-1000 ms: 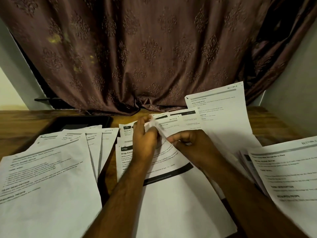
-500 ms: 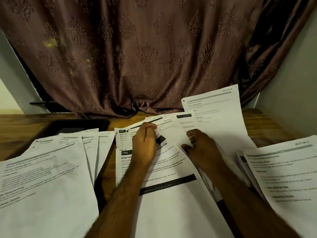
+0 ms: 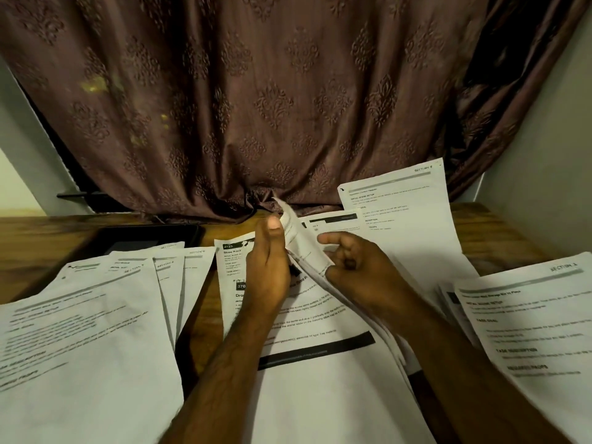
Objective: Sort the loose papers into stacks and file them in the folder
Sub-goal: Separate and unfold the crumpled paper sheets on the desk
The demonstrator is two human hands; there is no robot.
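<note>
A raised sheet (image 3: 299,243) is pinched near its top edge by the left hand (image 3: 267,270), thumb against curled fingers, above the centre stack (image 3: 307,318) on the wooden table (image 3: 38,245). The sheet's lower edge is gripped by the right hand (image 3: 352,270), fingers curled. A fanned stack (image 3: 96,315) lies left of the centre stack, a further stack (image 3: 528,315) lies to its right, and a dark folder (image 3: 144,238) lies behind the fanned stack.
</note>
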